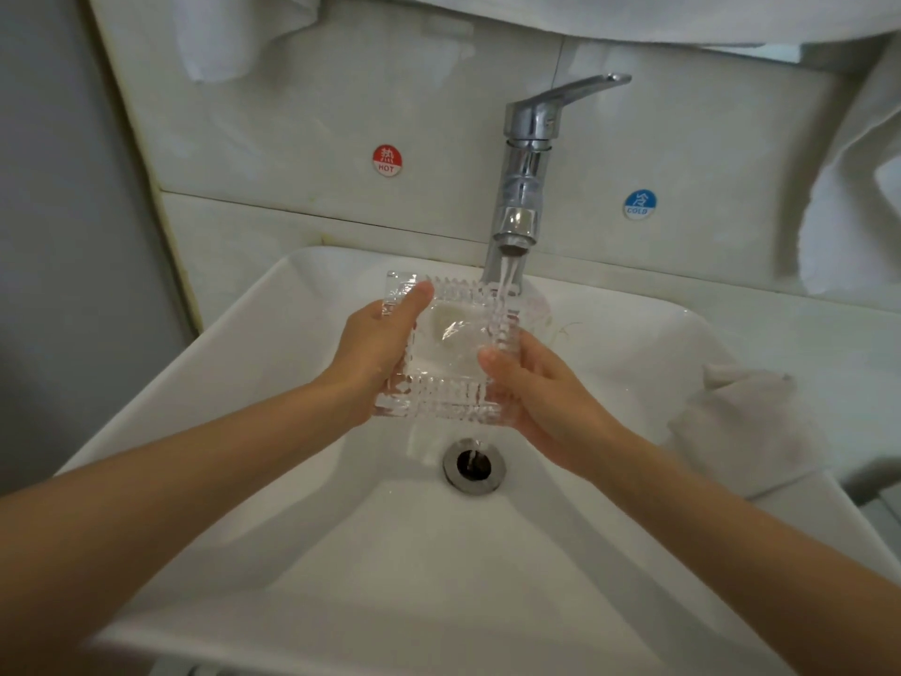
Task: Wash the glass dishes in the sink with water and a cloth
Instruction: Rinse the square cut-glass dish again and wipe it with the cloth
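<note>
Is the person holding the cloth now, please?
No, the white cloth lies on the sink rim; the left hand and right hand grip the glass dish.

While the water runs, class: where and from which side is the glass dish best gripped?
Probably the glass dish by its opposite ribbed side walls, left hand from the left, right hand from the right: it is square and wet, so opposed walls resist slipping.

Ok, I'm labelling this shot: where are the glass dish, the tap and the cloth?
glass dish (439, 368), head view, its clear middle.
tap (524, 163), head view, its upright body.
cloth (741, 422), head view, its crumpled middle.
</note>
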Demonstrator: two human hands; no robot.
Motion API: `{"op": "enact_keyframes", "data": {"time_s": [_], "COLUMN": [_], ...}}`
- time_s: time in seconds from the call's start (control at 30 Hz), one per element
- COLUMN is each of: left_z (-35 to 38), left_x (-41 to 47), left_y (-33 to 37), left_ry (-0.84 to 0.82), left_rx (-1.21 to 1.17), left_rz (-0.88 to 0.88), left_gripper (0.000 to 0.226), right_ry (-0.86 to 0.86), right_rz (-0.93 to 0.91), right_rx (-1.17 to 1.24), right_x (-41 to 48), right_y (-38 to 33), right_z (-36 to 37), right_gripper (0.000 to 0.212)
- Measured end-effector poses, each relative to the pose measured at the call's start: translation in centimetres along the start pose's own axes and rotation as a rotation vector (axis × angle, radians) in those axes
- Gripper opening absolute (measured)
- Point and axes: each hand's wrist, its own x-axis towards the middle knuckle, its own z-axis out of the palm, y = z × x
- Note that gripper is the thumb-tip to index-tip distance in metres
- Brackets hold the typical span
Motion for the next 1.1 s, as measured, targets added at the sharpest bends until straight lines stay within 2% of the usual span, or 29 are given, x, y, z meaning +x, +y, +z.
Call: {"op": "enact_keyframes", "data": {"time_s": [0.07, 0.17, 0.4, 0.57, 0.63, 0.77, 0.93, 1.0, 1.1], "left_z": [-0.2, -0.4, 0.1, -0.2, -0.2, 0.2, 1.3, 1.8, 2.1], "left_x": [0.0, 0.0, -0.5, -0.4, -0.5, -0.5, -1.1, -1.5, -1.8], "left_y": [0.2, 0.5, 0.2, 0.7, 0.8, 0.9, 0.2, -0.2, -0.1], "left_ry": [-0.004, -0.009, -0.015, -0.023, -0.022, -0.035, -0.153, -0.174, -0.152], "left_rx": [0.000, 0.013, 0.042, 0.044, 0.053, 0.118, 0.282, 0.298, 0.307], "left_rz": [-0.005, 0.023, 0.040, 0.016, 0.029, 0.081, 0.159, 0.175, 0.208], "left_gripper": [0.040, 0.039, 0.039, 0.041, 0.041, 0.041, 0.047, 0.056, 0.061], "right_ry": [-0.108, -0.181, -0.003, -0.211, -0.213, 0.038, 0.391, 0.470, 0.497], "right_rz": [0.004, -0.017, 0.031, 0.056, 0.065, 0.107, 0.171, 0.174, 0.125], "right_rx": [0.121, 0.169, 0.048, 0.180, 0.210, 0.167, 0.075, -0.049, -0.232], "right_x": [-0.2, -0.4, -0.7, -1.0, -1.0, -0.8, 0.0, 0.2, 0.2], "right_y": [-0.6, -1.0, -1.0, -1.9, -2.1, -1.9, -1.9, -1.9, -2.3], "right_z": [-0.5, -0.9, -0.1, -1.3, -1.5, -0.4, 0.0, -0.3, -0.4], "right_gripper": [0.052, 0.050, 0.063, 0.056, 0.057, 0.040, 0.052, 0.060, 0.057]}}
